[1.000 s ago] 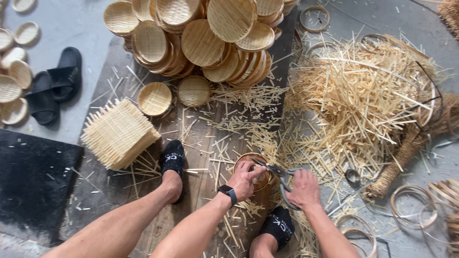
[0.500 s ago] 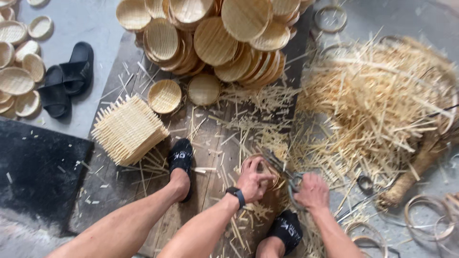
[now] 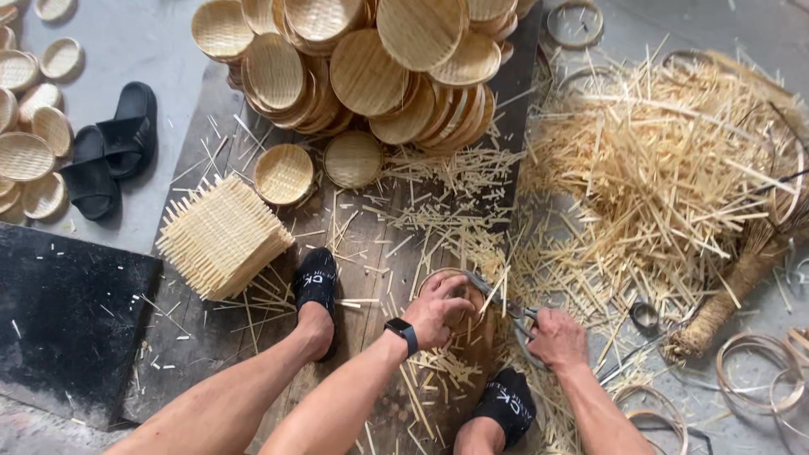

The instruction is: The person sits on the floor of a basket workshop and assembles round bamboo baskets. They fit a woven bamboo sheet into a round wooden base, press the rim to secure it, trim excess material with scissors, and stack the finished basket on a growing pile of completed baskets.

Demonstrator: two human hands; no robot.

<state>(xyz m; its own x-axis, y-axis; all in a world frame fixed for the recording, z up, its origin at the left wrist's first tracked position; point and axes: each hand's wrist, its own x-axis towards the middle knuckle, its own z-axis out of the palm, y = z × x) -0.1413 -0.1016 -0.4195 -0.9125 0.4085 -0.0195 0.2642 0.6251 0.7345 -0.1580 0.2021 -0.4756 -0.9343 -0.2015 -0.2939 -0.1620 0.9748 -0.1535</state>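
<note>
Far left: small woven trays (image 3: 24,156) lie scattered on the grey floor, with a pair of black slide sandals (image 3: 105,152) beside them. Below those I see a black mat (image 3: 59,329).

Moving right: a square stack of woven bamboo mats (image 3: 221,236) with loose strip ends sticking out sits on the wooden board (image 3: 371,278) — just beside my left foot in its black slide (image 3: 316,282). Above it, two single round woven trays (image 3: 284,173) lie flat, and behind them a large heap of round trays (image 3: 371,67) leans together at the top of the view.

Centre: my left hand (image 3: 438,310), smartwatch (image 3: 403,333) on the wrist, is clenched over a small round woven tray (image 3: 472,307) that rests on the board in front of me; the fingers curl over its rim. Just to the right, my right hand (image 3: 556,337) is closed around the handles of metal shears (image 3: 497,297), blades reaching onto the tray's edge. My right foot, also in a black slide (image 3: 506,404), sits below, among cut strips.

Right: a big pile of loose bamboo offcuts (image 3: 666,168) covers the floor. A straw-bound brush (image 3: 733,295) lies at its lower edge — thin bamboo rings (image 3: 750,371) lie near it, and one more ring (image 3: 575,24) lies at the top.
</note>
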